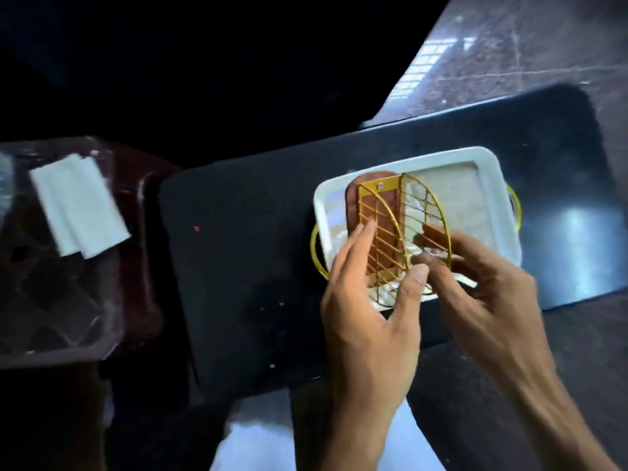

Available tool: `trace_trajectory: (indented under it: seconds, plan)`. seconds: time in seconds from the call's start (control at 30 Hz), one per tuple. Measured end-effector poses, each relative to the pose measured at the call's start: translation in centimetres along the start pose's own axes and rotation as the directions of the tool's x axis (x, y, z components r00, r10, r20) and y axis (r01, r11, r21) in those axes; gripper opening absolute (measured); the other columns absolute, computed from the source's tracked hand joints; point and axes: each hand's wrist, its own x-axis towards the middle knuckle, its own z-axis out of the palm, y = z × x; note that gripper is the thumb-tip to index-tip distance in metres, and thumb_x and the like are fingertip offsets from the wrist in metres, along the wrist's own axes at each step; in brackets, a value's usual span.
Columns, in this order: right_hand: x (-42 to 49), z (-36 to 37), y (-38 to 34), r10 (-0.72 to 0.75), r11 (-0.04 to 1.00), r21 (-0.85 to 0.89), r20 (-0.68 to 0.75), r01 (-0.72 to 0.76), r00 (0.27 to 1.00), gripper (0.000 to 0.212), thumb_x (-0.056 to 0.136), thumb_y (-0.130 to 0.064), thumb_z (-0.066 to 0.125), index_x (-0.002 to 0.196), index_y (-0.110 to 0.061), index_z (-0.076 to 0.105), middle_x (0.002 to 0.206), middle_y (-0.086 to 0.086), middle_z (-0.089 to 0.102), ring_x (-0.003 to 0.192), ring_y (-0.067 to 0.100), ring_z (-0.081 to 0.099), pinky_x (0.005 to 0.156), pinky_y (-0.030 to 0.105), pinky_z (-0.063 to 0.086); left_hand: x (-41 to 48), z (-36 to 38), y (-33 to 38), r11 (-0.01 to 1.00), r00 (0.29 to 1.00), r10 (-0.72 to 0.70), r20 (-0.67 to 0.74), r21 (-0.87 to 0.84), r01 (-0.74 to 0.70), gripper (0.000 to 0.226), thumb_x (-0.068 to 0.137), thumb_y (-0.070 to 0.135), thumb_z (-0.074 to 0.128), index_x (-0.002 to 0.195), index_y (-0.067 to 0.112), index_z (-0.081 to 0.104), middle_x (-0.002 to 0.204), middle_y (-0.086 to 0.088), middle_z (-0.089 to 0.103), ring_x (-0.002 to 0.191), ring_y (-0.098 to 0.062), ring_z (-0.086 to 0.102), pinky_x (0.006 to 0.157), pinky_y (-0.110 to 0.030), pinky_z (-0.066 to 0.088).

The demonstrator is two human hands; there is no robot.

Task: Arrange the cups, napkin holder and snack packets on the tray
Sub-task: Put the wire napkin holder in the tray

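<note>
A gold wire napkin holder [401, 229] with a reddish-brown base is held over the left half of a white tray [489, 164] with gold handles. My left hand [370, 311] grips the holder's near left side with fingers and thumb. My right hand [486, 287] pinches the holder's right wire arc from the near side. Whether the holder touches the tray I cannot tell. White folded napkins [80, 207] lie far left on a clear plastic sheet. No cups or snack packets are in view.
The tray rests on a black table [244, 232] set on a marbled floor [526, 56]. A dark red stool or seat [142, 212] under crinkled clear plastic [51, 300] stands at the left, beside the table's edge.
</note>
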Motion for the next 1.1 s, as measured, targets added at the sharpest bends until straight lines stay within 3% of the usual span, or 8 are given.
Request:
trace_trajectory:
  seconds: [0.17,0.3,0.43,0.57,0.63,0.73,0.9,1.1]
  plan:
    - [2.0,-7.3,2.9,0.055,0.998,-0.017,-0.043,-0.056,0.998,0.036,0.09,-0.032,0.066,0.126,-0.027,0.066,0.108,-0.014,0.075,0.098,0.0,0.07,0.08,0.019,0.058,1.0,8.4,1.3,0.977,0.977,-0.101,0.189,-0.168,0.133,0.054,0.096,0.04,0.063,0.147,0.029,0.05,0.129,0.029,0.061,0.115,0.022,0.054,0.104,-0.015,0.046]
    - [4.4,-10.6,7.2,0.155,0.987,0.038,-0.01,-0.154,0.988,0.037,0.094,-0.039,0.061,0.129,-0.028,0.064,0.117,-0.005,0.073,0.108,0.013,0.069,0.095,0.044,0.056,3.1,13.3,0.6,0.976,0.943,-0.149,0.298,-0.107,0.188,0.06,0.092,0.06,0.047,0.145,0.032,0.049,0.129,0.035,0.058,0.118,0.023,0.049,0.106,-0.01,0.038]
    - [7.1,-11.8,11.5,0.217,0.975,0.055,0.014,-0.217,0.976,0.037,0.093,-0.049,0.059,0.124,-0.029,0.067,0.111,-0.005,0.074,0.103,0.015,0.071,0.098,0.052,0.054,5.0,16.7,-0.9,0.965,0.907,-0.245,0.343,-0.001,0.261,0.056,0.089,0.069,0.038,0.128,0.036,0.062,0.128,0.008,0.07,0.12,-0.01,0.064,0.11,-0.041,0.047]
    - [9.2,-12.2,14.3,0.263,0.962,0.067,0.035,-0.265,0.964,0.032,0.086,-0.062,0.055,0.105,-0.042,0.072,0.101,-0.011,0.076,0.096,0.009,0.072,0.095,0.045,0.056,6.2,19.3,-2.2,0.944,0.89,-0.322,0.323,0.031,0.33,0.064,0.082,0.074,0.037,0.128,0.037,0.062,0.125,0.004,0.071,0.119,-0.017,0.065,0.109,-0.047,0.048]
    - [9.9,-12.2,15.0,0.278,0.959,0.049,0.019,-0.279,0.96,0.02,0.093,-0.056,0.053,0.097,-0.05,0.072,0.094,-0.02,0.076,0.089,-0.003,0.071,0.083,0.026,0.057,6.6,20.1,-2.6,0.93,0.879,-0.359,0.313,0.042,0.365,0.067,0.081,0.075,0.036,0.131,0.037,0.06,0.128,0.004,0.07,0.122,-0.017,0.063,0.11,-0.047,0.047]
    - [10.6,-12.1,15.5,0.287,0.958,-0.015,-0.001,-0.287,0.958,0.021,0.099,-0.047,0.051,0.09,-0.052,0.069,0.081,-0.035,0.071,0.077,-0.018,0.064,0.062,-0.001,0.043,7.2,21.0,-3.1,0.915,0.866,-0.399,0.302,0.065,0.399,0.066,0.083,0.073,0.036,0.132,0.036,0.06,0.13,0.002,0.069,0.123,-0.018,0.062,0.111,-0.047,0.046]
    - [11.0,-12.1,16.6,0.3,0.952,-0.072,0.032,-0.297,0.953,0.027,0.101,-0.044,0.048,0.113,-0.034,0.071,0.086,-0.023,0.071,0.075,-0.02,0.063,0.06,-0.003,0.041,7.9,21.1,-4.1,0.898,0.854,-0.432,0.291,0.053,0.436,0.049,0.094,0.061,0.039,0.125,0.033,0.064,0.123,0.0,0.071,0.117,-0.019,0.065,0.108,-0.047,0.049]
    - [10.9,-11.7,17.3,0.307,0.946,-0.13,0.051,-0.299,0.95,0.024,0.101,-0.042,0.049,0.113,-0.036,0.069,0.089,-0.023,0.069,0.075,-0.022,0.061,0.058,-0.003,0.041,8.2,20.7,-5.6,0.905,0.854,-0.415,0.314,0.043,0.424,0.032,0.095,0.058,0.039,0.098,0.044,0.068,0.11,0.003,0.074,0.107,-0.013,0.068,0.101,-0.042,0.054]
